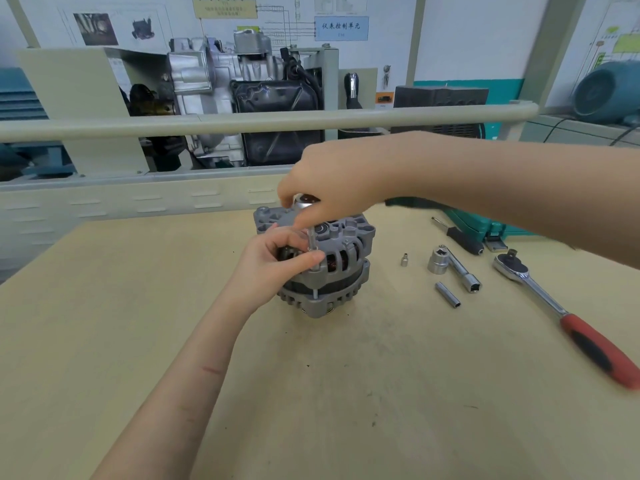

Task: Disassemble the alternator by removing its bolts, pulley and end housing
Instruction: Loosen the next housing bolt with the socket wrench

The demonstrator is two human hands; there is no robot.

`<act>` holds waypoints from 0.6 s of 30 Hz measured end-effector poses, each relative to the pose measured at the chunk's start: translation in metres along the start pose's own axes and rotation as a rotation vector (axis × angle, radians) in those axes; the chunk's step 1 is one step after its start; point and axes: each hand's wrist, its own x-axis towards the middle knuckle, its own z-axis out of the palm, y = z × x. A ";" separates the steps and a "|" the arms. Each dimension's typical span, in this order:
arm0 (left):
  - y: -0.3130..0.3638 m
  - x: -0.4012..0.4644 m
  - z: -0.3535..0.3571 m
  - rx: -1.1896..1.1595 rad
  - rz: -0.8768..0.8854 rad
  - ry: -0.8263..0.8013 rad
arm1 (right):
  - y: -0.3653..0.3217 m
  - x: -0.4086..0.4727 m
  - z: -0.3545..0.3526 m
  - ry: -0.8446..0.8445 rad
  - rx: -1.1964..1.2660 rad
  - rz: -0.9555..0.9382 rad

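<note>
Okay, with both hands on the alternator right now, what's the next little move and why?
Probably keep twisting the slim driver with the right hand. It stands upright on a bolt at the alternator rim, the shank still spans the housing gap, and the left hand steadies the body.

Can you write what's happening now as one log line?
left hand: steadies alternator | right hand: holds driver on through-bolt | ratchet: idle on table

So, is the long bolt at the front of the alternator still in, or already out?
Partly out. The bolt stands above the alternator, its shank still through the housing; the right hand pinches its top.
</note>
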 end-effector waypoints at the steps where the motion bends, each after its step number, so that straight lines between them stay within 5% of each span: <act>1: 0.001 0.000 -0.002 0.008 0.003 -0.013 | 0.001 -0.001 0.001 0.015 0.033 -0.013; 6: 0.005 -0.001 -0.005 0.090 0.061 -0.137 | 0.006 -0.002 -0.003 -0.065 0.121 -0.084; 18: 0.000 0.000 -0.004 0.075 0.076 -0.064 | 0.009 -0.007 0.011 0.051 0.318 -0.028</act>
